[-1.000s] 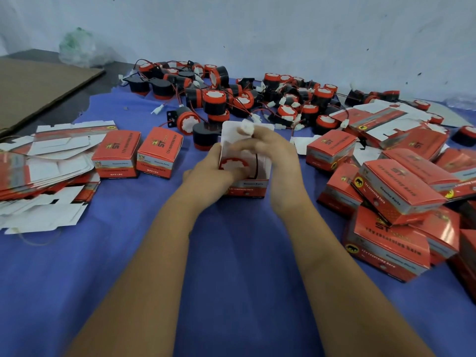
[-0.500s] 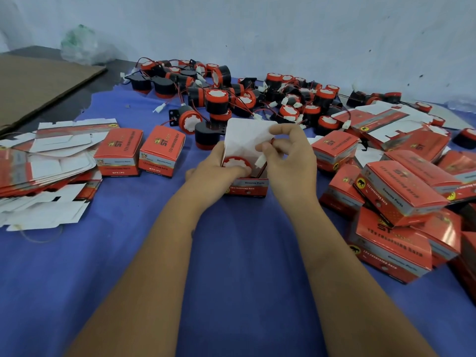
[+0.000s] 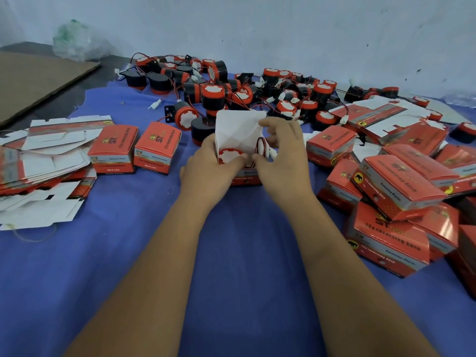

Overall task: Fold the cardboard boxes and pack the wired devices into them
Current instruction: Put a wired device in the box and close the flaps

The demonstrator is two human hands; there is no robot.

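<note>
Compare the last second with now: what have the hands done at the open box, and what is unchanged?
The right hand came down from the top flap to the box mouth, where it now pinches the looped red wire with its white connector. The flap, covered before, stands bare and upright. The left hand still grips the open box with the device inside. The surrounding boxes stayed put.

A packing workshop: heaped wired devices (image 3: 257, 96), flat cartons (image 3: 43, 161), finished boxes (image 3: 394, 181).

Bare cloth (image 3: 231, 253) between box piles (image 3: 394, 191)
</note>
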